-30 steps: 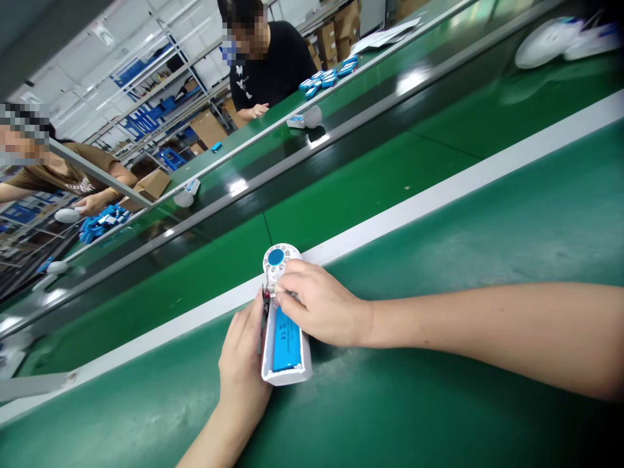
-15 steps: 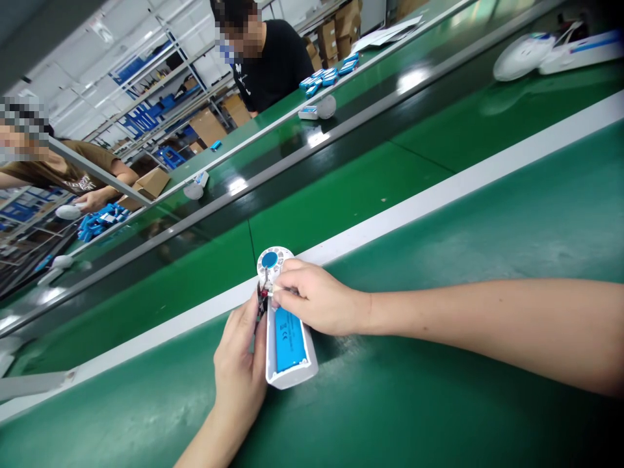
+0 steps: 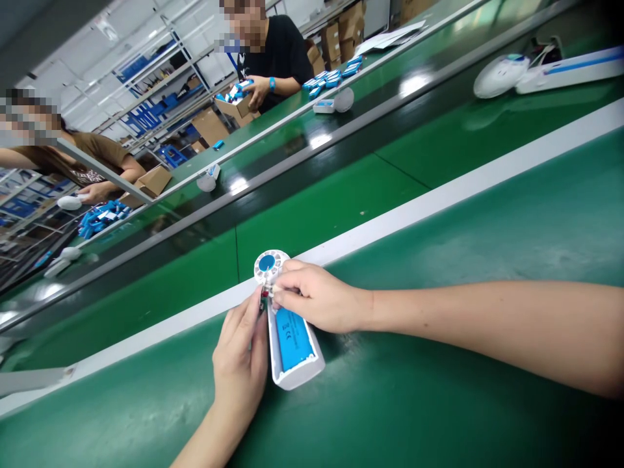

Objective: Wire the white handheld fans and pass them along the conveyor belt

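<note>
A white open plastic housing (image 3: 299, 377) of a handheld device lies on the green work surface. A blue battery pack (image 3: 293, 338) fills its handle, and a round head (image 3: 258, 270) with a blue disc sits at its far end. Along its left side, my left hand (image 3: 238, 357) is closed, with a small circuit board (image 3: 263, 304), mostly hidden, between thumb and fingers. Reaching from the right over the neck, my right hand (image 3: 319, 296) pinches a small white wire connector (image 3: 273, 290) beside a red part. The fingers of both hands almost meet there.
A green conveyor belt (image 3: 312, 201) runs beyond the white edge strip (image 3: 375, 224). Another open white device (image 3: 560, 75) rides at upper right. Across the line, one person (image 3: 277, 58) holds a box of blue packs; another person (image 3: 97, 159) stands by a blue pile (image 3: 102, 218).
The near end of the housing has shifted slightly right; my hands stay nearly in place. Devices on the belt have moved. The person opposite now holds a box of blue packs.
</note>
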`<state>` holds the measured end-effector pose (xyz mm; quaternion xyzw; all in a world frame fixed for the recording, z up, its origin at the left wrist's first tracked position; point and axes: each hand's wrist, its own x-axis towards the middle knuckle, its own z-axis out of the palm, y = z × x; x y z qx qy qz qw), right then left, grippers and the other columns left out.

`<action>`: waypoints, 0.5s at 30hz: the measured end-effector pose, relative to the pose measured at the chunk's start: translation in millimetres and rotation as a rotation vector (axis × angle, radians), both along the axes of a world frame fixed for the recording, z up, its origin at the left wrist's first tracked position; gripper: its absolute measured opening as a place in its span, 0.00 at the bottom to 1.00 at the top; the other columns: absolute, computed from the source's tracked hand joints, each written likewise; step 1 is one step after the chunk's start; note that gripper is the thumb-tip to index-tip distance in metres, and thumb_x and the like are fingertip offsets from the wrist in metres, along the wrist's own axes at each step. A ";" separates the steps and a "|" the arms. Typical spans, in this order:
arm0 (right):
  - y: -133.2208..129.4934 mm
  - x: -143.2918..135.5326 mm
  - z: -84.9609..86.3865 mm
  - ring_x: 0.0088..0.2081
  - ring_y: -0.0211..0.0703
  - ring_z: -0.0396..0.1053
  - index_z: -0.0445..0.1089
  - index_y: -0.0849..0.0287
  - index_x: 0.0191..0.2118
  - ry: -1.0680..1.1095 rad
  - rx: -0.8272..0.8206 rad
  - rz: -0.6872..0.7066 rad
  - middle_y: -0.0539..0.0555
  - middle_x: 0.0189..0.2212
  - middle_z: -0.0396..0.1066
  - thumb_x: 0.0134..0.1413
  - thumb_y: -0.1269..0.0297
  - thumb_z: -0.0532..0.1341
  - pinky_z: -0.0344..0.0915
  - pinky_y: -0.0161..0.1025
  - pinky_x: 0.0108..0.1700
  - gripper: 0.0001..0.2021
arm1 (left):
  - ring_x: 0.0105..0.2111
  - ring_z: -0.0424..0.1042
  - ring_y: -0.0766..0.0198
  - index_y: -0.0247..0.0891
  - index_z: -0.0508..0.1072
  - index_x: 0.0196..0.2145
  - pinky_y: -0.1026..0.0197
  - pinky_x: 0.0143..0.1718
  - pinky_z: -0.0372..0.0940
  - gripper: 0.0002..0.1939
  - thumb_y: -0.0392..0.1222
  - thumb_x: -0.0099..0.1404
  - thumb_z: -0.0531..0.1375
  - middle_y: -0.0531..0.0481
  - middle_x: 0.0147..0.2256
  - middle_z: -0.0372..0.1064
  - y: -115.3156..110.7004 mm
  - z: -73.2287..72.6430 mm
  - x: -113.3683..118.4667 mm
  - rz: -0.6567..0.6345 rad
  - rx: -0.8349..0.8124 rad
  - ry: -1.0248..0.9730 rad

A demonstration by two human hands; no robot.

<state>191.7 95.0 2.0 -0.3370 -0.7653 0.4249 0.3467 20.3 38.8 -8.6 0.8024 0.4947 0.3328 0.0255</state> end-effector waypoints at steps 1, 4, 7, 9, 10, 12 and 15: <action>0.1 -0.3 -0.3 0.29 0.33 0.57 0.58 0.64 0.18 0.000 -0.005 -0.002 0.51 0.27 0.60 0.52 0.71 0.53 0.55 0.32 0.31 0.12 | 0.44 0.66 0.62 0.47 0.59 0.54 0.59 0.45 0.63 0.24 0.34 0.61 0.54 0.49 0.47 0.65 0.4 -0.9 -0.8 -0.005 -0.012 -0.021; -0.1 -1.1 -0.7 0.29 0.33 0.57 0.58 0.64 0.18 -0.008 -0.025 -0.013 0.51 0.28 0.60 0.51 0.70 0.52 0.55 0.32 0.31 0.12 | 0.44 0.67 0.61 0.47 0.62 0.52 0.58 0.46 0.64 0.21 0.35 0.60 0.54 0.50 0.47 0.66 1.6 -3.6 -2.5 -0.001 -0.036 -0.112; -1.5 -1.6 -0.1 0.29 0.33 0.57 0.58 0.64 0.18 -0.025 0.014 -0.026 0.51 0.27 0.60 0.52 0.70 0.52 0.54 0.32 0.31 0.12 | 0.45 0.67 0.62 0.48 0.64 0.50 0.58 0.46 0.64 0.20 0.36 0.60 0.55 0.52 0.47 0.66 2.6 -4.0 -1.6 0.017 -0.074 -0.180; -2.5 -1.6 0.3 0.29 0.33 0.57 0.58 0.64 0.19 -0.024 0.055 -0.041 0.51 0.27 0.60 0.52 0.71 0.52 0.54 0.32 0.31 0.12 | 0.45 0.67 0.62 0.48 0.63 0.51 0.59 0.46 0.64 0.21 0.35 0.61 0.54 0.52 0.47 0.65 3.3 -2.2 0.3 0.000 -0.082 -0.168; -2.9 -1.5 0.3 0.30 0.34 0.57 0.58 0.64 0.19 -0.016 0.064 -0.049 0.51 0.27 0.60 0.52 0.71 0.52 0.55 0.32 0.32 0.12 | 0.45 0.66 0.62 0.48 0.62 0.51 0.59 0.46 0.64 0.21 0.34 0.61 0.54 0.52 0.48 0.65 3.5 -0.9 1.5 -0.014 -0.078 -0.155; -3.3 -1.1 -0.1 0.30 0.34 0.57 0.58 0.64 0.19 0.011 0.054 -0.051 0.51 0.27 0.60 0.52 0.71 0.53 0.55 0.32 0.33 0.12 | 0.45 0.66 0.62 0.49 0.62 0.52 0.59 0.46 0.64 0.21 0.34 0.61 0.53 0.52 0.47 0.65 3.8 1.6 3.8 -0.034 -0.068 -0.150; -3.2 0.0 -1.0 0.30 0.33 0.57 0.59 0.64 0.19 0.038 0.022 -0.020 0.51 0.28 0.60 0.52 0.71 0.53 0.55 0.32 0.32 0.12 | 0.44 0.67 0.64 0.50 0.63 0.50 0.62 0.44 0.65 0.20 0.35 0.61 0.53 0.54 0.47 0.66 3.3 2.9 5.6 -0.005 -0.103 -0.211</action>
